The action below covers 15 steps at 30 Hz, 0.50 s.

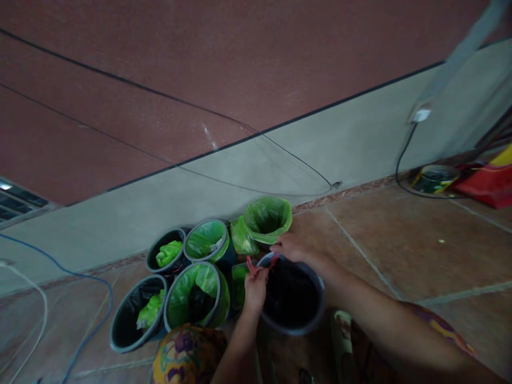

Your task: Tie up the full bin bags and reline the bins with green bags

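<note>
Large brown tiles (400, 234) make up the floor, and behind them a wall rises in two bands: reddish (280, 53) across the top of the frame, pale (360, 144) underneath, with a dark stripe between. Thin dark cables droop across it from the upper left toward the centre right.

Just below and right of centre stands a round bin (319, 304) with a greyish rim, its inside so dark that the contents cannot be made out. Over its left edge, the left hand (256, 288) has its fingers closed on a red string (251, 265), part of which sticks up above them. At the bin's far edge is the right hand (290, 249), its forearm crossing from the lower right; more red shows just beside its fingertips — whether they grasp it, or only the rim, I cannot tell.

Left of these, four bins stand close together. Two are lined in green (196, 240) (178, 301); the outer two are dark inside (170, 236) (126, 312) and hold crumpled green plastic (170, 253). Above the hands, against the wall, sits another container with a green liner (264, 213).

Patterned fabric (186, 352) and a pale slipper (343, 333) show along the bottom. At the left edge runs a blue cord (110, 296); at the right, a can (430, 184) stands beside something red (488, 184).
</note>
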Each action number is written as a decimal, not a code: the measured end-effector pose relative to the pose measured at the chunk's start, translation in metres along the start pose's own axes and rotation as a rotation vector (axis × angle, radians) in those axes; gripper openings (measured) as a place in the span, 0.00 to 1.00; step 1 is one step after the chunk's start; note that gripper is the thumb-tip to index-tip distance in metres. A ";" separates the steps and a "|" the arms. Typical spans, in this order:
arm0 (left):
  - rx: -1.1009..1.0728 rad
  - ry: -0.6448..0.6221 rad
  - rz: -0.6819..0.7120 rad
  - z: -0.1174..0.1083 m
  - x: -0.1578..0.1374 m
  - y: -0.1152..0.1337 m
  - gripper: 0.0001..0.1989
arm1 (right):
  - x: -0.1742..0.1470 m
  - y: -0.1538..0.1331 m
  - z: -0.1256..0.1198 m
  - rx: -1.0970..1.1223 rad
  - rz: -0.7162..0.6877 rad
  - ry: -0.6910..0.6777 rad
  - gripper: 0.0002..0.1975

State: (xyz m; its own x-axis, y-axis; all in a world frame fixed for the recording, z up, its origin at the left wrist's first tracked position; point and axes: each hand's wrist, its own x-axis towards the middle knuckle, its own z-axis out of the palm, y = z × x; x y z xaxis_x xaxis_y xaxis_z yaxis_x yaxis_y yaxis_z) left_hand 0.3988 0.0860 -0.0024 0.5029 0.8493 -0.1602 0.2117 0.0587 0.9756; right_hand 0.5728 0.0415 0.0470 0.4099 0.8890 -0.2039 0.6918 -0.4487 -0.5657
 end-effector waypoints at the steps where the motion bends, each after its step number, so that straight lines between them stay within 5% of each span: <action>1: -0.096 0.013 -0.035 0.001 0.000 0.001 0.10 | 0.001 0.000 0.001 0.083 -0.022 -0.023 0.16; 4: -0.360 0.021 -0.136 0.005 0.002 0.004 0.07 | 0.001 -0.002 0.004 0.357 -0.006 -0.050 0.15; 8: -0.532 -0.057 -0.222 0.009 0.003 0.009 0.15 | -0.006 -0.007 -0.003 0.517 0.056 -0.116 0.11; 15: -0.396 -0.192 -0.128 0.008 0.006 0.013 0.14 | -0.013 -0.008 -0.010 0.479 -0.085 -0.292 0.09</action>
State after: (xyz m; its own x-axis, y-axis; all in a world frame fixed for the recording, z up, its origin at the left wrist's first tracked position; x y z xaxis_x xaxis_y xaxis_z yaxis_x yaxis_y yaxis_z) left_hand 0.4115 0.0880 0.0076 0.6474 0.7122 -0.2713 -0.0361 0.3843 0.9225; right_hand 0.5681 0.0328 0.0622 0.1363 0.9390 -0.3158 0.3405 -0.3437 -0.8752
